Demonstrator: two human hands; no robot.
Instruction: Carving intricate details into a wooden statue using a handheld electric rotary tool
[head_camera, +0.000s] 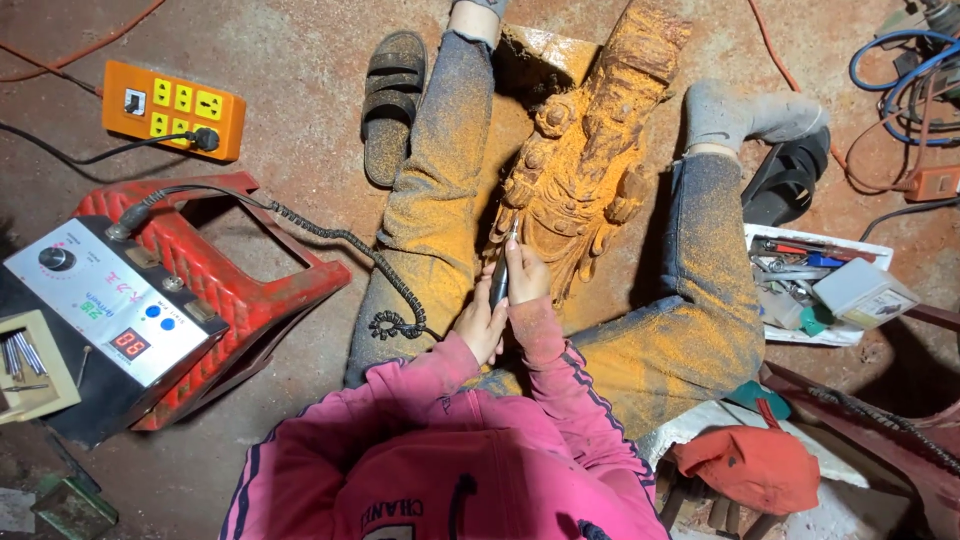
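Fingers of right hand (527, 275) and left hand (482, 325) grip rotary handpiece (499, 280) against sawdust-coated orange wooden statue (585, 160); orange rectangular power strip (173, 110) far left.

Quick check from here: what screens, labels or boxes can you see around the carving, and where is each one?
Control box: on the red stool at left; white top panel, black knob, blue buttons, small red digit display.
Power strip: on the floor, upper left; orange block with yellow sockets.
Small box: in the white tool tray at right; pale grey, rectangular.
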